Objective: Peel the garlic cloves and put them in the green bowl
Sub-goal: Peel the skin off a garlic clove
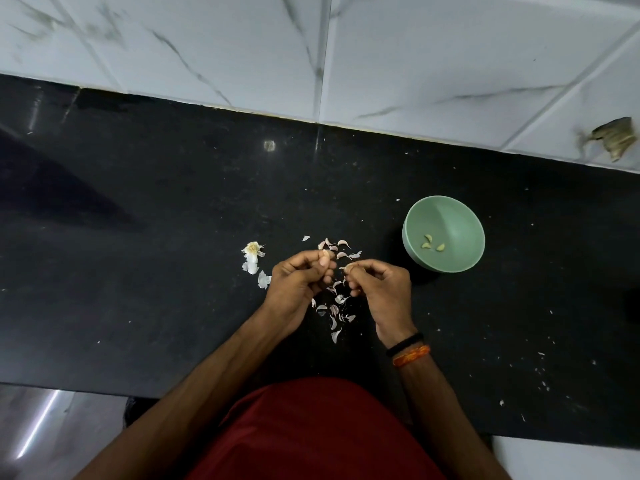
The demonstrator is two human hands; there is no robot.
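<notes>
A green bowl (460, 216) stands on the black counter to the right of my hands, with three peeled garlic cloves (431, 243) in its bottom. My left hand (298, 282) is curled, thumb and fingers pinched near a small clove at its tip. My right hand (381, 289) pinches a garlic clove (347, 267) with papery skin hanging off it. Several unpeeled pinkish cloves (337, 249) lie just beyond my fingers. Loose skins (334, 311) are scattered between my wrists.
The garlic root stub and white husk (252, 258) lie left of my left hand. The black counter (156, 237) meets a white marble-tiled wall (381, 64) behind. A damaged patch (614, 136) marks the wall at far right. Small skin flecks (543, 382) dot the counter's right front.
</notes>
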